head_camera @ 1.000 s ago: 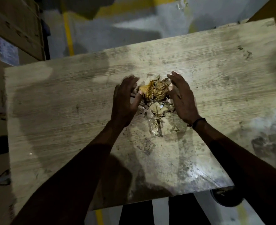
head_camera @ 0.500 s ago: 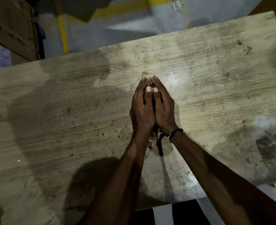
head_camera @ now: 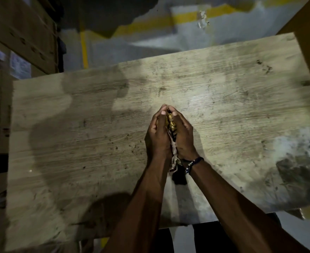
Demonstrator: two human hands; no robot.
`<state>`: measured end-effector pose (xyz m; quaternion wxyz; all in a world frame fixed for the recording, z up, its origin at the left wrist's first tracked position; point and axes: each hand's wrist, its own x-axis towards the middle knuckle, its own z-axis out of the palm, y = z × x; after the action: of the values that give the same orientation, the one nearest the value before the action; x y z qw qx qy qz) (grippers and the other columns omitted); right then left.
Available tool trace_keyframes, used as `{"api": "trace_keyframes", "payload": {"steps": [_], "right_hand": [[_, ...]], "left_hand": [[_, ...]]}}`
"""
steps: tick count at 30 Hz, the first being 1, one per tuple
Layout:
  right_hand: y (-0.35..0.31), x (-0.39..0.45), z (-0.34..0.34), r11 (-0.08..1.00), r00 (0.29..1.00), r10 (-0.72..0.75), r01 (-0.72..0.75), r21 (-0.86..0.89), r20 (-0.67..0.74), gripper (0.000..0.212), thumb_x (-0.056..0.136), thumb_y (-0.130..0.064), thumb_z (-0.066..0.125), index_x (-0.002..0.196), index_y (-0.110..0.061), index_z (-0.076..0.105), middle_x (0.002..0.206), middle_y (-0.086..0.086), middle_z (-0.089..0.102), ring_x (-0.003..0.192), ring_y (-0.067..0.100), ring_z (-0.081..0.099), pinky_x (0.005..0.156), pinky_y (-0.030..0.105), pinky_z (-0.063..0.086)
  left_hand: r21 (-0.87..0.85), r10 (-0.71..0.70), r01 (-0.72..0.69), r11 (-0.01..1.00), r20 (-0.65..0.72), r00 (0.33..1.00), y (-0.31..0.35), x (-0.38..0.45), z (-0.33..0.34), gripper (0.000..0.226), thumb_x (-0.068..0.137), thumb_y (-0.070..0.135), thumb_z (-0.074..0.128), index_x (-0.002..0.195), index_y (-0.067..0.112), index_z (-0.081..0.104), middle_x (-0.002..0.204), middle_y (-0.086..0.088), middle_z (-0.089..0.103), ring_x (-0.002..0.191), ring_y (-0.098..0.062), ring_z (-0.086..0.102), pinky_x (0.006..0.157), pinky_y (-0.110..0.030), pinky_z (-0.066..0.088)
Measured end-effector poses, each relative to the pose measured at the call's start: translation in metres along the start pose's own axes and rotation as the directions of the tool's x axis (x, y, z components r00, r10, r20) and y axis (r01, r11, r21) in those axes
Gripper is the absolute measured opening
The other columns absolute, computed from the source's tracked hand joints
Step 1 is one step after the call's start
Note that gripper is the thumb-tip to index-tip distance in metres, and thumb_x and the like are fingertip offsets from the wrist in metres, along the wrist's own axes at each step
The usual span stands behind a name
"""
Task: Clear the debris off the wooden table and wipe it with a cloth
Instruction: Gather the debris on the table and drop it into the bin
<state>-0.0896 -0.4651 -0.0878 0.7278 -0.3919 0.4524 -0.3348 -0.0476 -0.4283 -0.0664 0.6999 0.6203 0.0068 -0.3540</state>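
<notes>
Both your left hand (head_camera: 157,137) and right hand (head_camera: 184,137) are cupping crumpled paper debris (head_camera: 171,123) together just above the middle of the wooden table (head_camera: 77,143), so you are clearing; next comes carrying it off without spilling, then wiping.

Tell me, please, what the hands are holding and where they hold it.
Both hands, left and right, cup a crumpled wad of debris between the palms, gripping its sides.

Pale grey-brown grained wooden table (head_camera: 77,143), golden-yellow debris (head_camera: 171,123), dark bracelet (head_camera: 194,162)
</notes>
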Motion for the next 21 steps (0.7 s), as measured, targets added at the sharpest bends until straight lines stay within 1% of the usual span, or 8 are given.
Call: {"api": "trace_keyframes", "payload": {"steps": [3, 7, 9, 12, 13, 16, 18, 21], "right_hand": [[-0.013, -0.016, -0.002, 1.0, 1.0, -0.003, 0.003, -0.007, 0.03, 0.031, 0.109, -0.012, 0.055, 0.134, 0.0, 0.068, 0.135, 0.01, 0.071, 0.131, 0.019, 0.065, 0.107, 0.03, 0.052], [-0.043, -0.038, -0.002, 0.999, 0.996, -0.044, 0.045, -0.006, 0.074, 0.03, 0.107, -0.019, 0.058, 0.131, -0.006, 0.071, 0.134, 0.008, 0.073, 0.131, 0.022, 0.065, 0.115, 0.043, 0.05], [-0.066, -0.05, 0.001, 0.997, 0.991, -0.074, 0.074, 0.009, 0.111, 0.03, 0.106, -0.021, 0.057, 0.129, -0.008, 0.072, 0.134, 0.009, 0.073, 0.132, 0.025, 0.065, 0.116, 0.045, 0.049], [-0.102, -0.065, 0.006, 0.995, 0.984, -0.097, 0.092, 0.042, 0.152, 0.028, 0.108, -0.015, 0.056, 0.129, -0.004, 0.071, 0.134, 0.012, 0.072, 0.133, 0.029, 0.064, 0.118, 0.047, 0.047], [-0.115, -0.069, 0.008, 0.994, 0.98, -0.108, 0.101, 0.05, 0.167, 0.028, 0.108, -0.015, 0.056, 0.129, -0.003, 0.071, 0.134, 0.013, 0.072, 0.133, 0.029, 0.064, 0.118, 0.047, 0.047], [-0.152, -0.084, 0.013, 0.988, 0.969, -0.149, 0.136, 0.077, 0.198, 0.028, 0.109, -0.014, 0.056, 0.129, -0.001, 0.071, 0.133, 0.014, 0.072, 0.133, 0.03, 0.064, 0.117, 0.044, 0.048], [-0.174, -0.094, 0.015, 0.982, 0.962, -0.181, 0.167, 0.082, 0.202, 0.029, 0.109, -0.012, 0.055, 0.129, 0.002, 0.07, 0.133, 0.016, 0.072, 0.132, 0.03, 0.064, 0.115, 0.042, 0.049], [-0.202, -0.112, 0.01, 0.973, 0.957, -0.223, 0.206, 0.107, 0.188, 0.029, 0.11, -0.01, 0.051, 0.13, 0.003, 0.068, 0.133, 0.018, 0.071, 0.124, 0.022, 0.067, 0.106, 0.031, 0.053]], "left_hand": [[-0.057, 0.014, -0.017, 0.998, -0.047, 0.999, 0.008, -0.018, 0.003, 0.027, 0.109, 0.021, 0.055, 0.13, 0.019, 0.073, 0.123, 0.01, 0.076, 0.118, -0.001, 0.069, 0.09, -0.014, 0.053], [-0.167, 0.044, -0.059, 0.984, -0.094, 0.995, 0.032, -0.044, 0.017, 0.025, 0.107, 0.01, 0.057, 0.127, 0.007, 0.072, 0.119, 0.003, 0.078, 0.114, -0.007, 0.071, 0.09, -0.018, 0.055], [-0.199, 0.075, -0.096, 0.975, -0.111, 0.991, 0.048, -0.059, 0.025, 0.022, 0.106, 0.01, 0.058, 0.121, 0.011, 0.074, 0.121, -0.002, 0.077, 0.118, -0.014, 0.071, 0.095, -0.023, 0.055], [-0.259, 0.132, -0.154, 0.954, -0.103, 0.986, 0.074, -0.077, 0.037, 0.02, 0.106, 0.011, 0.058, 0.117, 0.015, 0.075, 0.126, -0.009, 0.076, 0.125, -0.025, 0.068, 0.105, -0.034, 0.054], [-0.269, 0.148, -0.17, 0.948, -0.1, 0.984, 0.084, -0.083, 0.042, 0.02, 0.106, 0.011, 0.058, 0.116, 0.015, 0.075, 0.125, -0.009, 0.076, 0.124, -0.024, 0.068, 0.104, -0.033, 0.054], [-0.326, 0.19, -0.209, 0.922, -0.089, 0.978, 0.114, -0.104, 0.057, 0.021, 0.106, 0.009, 0.057, 0.111, 0.017, 0.076, 0.117, -0.004, 0.078, 0.115, -0.018, 0.07, 0.094, -0.027, 0.055], [-0.342, 0.217, -0.235, 0.91, -0.089, 0.972, 0.13, -0.115, 0.068, 0.021, 0.105, 0.007, 0.058, 0.11, 0.015, 0.076, 0.113, -0.003, 0.078, 0.111, -0.017, 0.07, 0.091, -0.025, 0.055], [-0.345, 0.249, -0.251, 0.904, -0.052, 0.967, 0.146, -0.136, 0.081, 0.02, 0.105, 0.006, 0.058, 0.11, 0.014, 0.076, 0.113, -0.003, 0.077, 0.11, -0.015, 0.071, 0.091, -0.024, 0.055]]}}
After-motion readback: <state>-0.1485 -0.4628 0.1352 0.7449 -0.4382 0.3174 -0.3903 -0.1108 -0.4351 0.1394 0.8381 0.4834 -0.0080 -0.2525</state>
